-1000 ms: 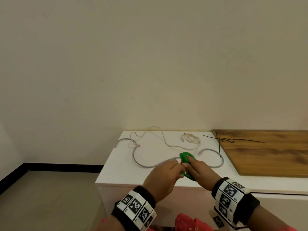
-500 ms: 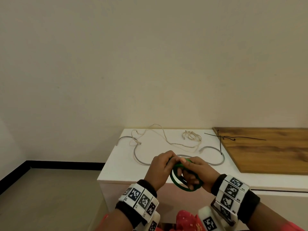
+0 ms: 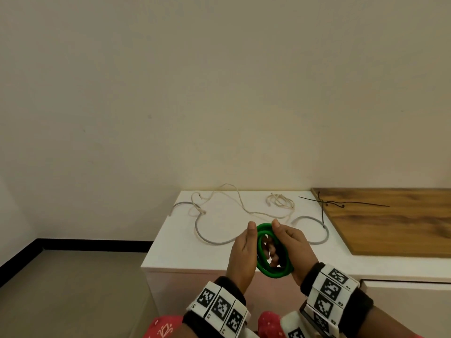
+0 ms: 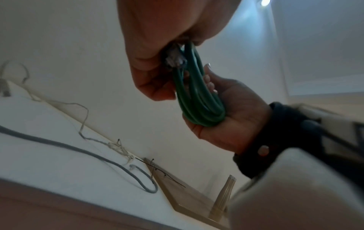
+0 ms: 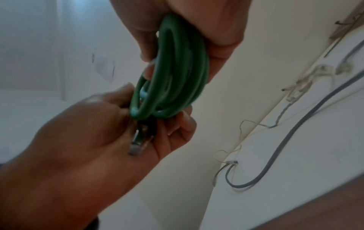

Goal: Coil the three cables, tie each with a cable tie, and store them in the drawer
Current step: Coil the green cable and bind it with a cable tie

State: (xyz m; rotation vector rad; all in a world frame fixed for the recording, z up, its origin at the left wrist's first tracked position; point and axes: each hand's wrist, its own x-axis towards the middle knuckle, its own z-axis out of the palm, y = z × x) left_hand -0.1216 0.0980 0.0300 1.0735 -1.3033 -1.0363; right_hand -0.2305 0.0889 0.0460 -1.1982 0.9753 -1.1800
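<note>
A green cable [image 3: 271, 250] wound into a coil of several loops stands upright between both hands, above the front edge of the white cabinet top [image 3: 219, 254]. My left hand [image 3: 244, 250] grips its left side, with the clear plug [image 5: 138, 143] lying against the palm. My right hand [image 3: 290, 245] cradles the right side of the green cable [image 4: 199, 99], fingers curled through the loops. A grey cable [image 3: 214, 240] and a thin cream cable [image 3: 256, 211] lie loose on the cabinet. Black cable ties [image 3: 341, 204] lie crossed at the edge of the wooden board [image 3: 390, 228].
The cabinet stands against a plain wall, with bare floor [image 3: 73, 289] to its left. A seam of a front panel [image 3: 402, 281] shows below the cabinet top at the right. Red clothing [image 3: 166, 328] is at the bottom edge.
Both hands lifted the green coil off the cabinet top and toward me, turning it upright. The loops have opened wider between the hands.
</note>
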